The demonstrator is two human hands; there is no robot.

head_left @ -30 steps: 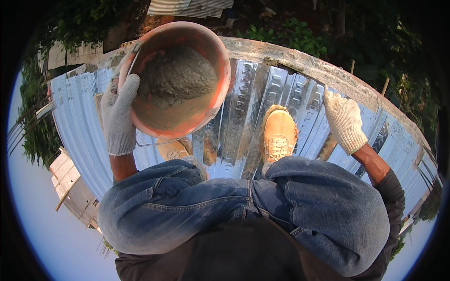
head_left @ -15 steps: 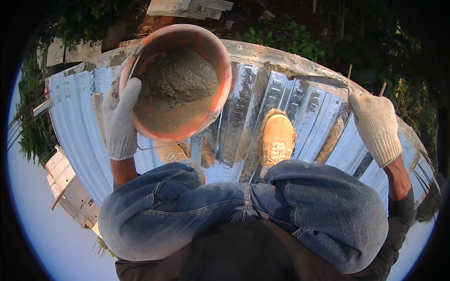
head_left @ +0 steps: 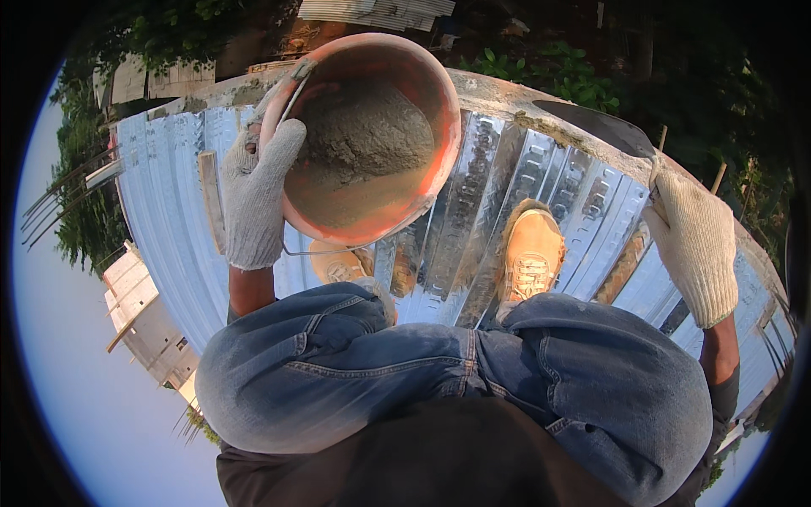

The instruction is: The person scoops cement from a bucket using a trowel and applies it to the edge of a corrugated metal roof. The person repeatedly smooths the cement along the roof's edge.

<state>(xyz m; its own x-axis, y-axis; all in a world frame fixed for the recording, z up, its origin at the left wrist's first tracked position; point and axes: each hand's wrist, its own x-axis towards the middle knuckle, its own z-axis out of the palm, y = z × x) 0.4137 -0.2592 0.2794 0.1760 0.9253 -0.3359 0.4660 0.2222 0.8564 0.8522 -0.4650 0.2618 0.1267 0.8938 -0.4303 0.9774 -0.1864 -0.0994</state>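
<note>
My left hand (head_left: pixel 260 198), in a whitish knit glove, is closed on the side rim of an orange bucket (head_left: pixel 443 101) tilted toward me. Grey wet mortar (head_left: pixel 372 131) lies heaped inside; a wire handle hangs round the rim. At the right, my gloved right hand (head_left: pixel 697 245) is wrapped round the handle of a trowel (head_left: pixel 596 127), the handle mostly hidden in the fist. Its dark blade shows its broad face at the concrete ledge (head_left: pixel 498 95); whether it touches the ledge, I cannot tell.
Ribbed metal sheeting (head_left: pixel 169 186) lies beneath my tan shoes (head_left: pixel 534 249), with a wooden strip (head_left: pixel 211 198) on it at left. Beyond the curving ledge, the ground drops to green plants (head_left: pixel 549 80). Thin sticks (head_left: pixel 718 179) stand past the ledge near my right hand.
The trowel blade has turned from nearly edge-on to showing its broad face. The whole view has shifted, with the bucket farther right in it. Both hands keep their holds.
</note>
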